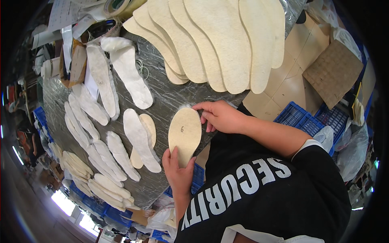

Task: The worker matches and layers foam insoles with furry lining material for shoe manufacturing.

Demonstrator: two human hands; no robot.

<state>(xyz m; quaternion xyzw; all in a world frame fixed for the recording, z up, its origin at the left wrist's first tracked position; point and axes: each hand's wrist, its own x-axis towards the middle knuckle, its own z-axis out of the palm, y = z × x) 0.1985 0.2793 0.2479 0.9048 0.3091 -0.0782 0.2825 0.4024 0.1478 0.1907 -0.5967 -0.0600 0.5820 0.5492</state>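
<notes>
We find the cream insole (185, 131) at the near edge of the counter (162, 117), raised between both hands, its marked face up and a little white fleece showing along its top edge. The left hand (178, 174) is closed on the narrower lower end, thumb and fingers on the marked face. The right hand (223, 116) sets its fingertips against the upper right edge; we cannot tell whether it pinches the material, as the underside is hidden.

We judge the work on this unit to be in progress: it is not yet set down. Left of it, one white fleecy insole (139, 139) lies across a cream piece (136, 160), the two not aligned; we take this pair as unfinished. Further left, we see grouped white insoles (117, 156) and cream-faced insoles (105, 190); we cannot confirm which are complete. At the far side, the overlapping large cream pieces (206, 44) lie out of the hands, presumably remaining stock.
</notes>
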